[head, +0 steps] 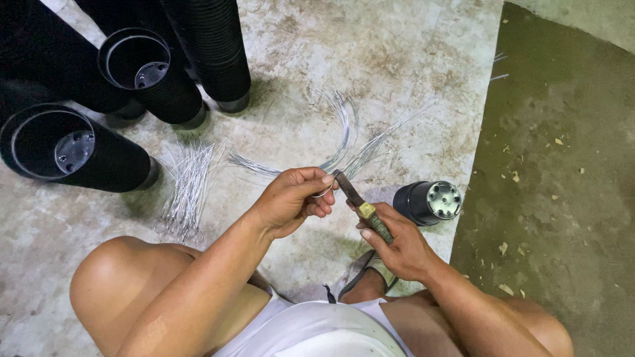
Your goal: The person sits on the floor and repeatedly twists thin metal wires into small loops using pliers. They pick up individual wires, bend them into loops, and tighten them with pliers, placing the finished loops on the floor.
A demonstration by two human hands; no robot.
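While the left hand (291, 198) pinches a thin wire loop (324, 192) between closed fingertips, the right hand (397, 244) is clenched around worn pliers (360, 206), whose tip meets that loop. Just right of the pliers lies a small black pot (426, 201); beyond them, loose wire strands (344, 132) spread over the concrete floor (397, 53).

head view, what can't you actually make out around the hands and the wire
- Wire piece: mostly hidden inside the left hand.
- Pliers: handles covered by the right hand; the tip is too small to tell how it grips.
- Stacked black pots: tops cut off by the upper edge.
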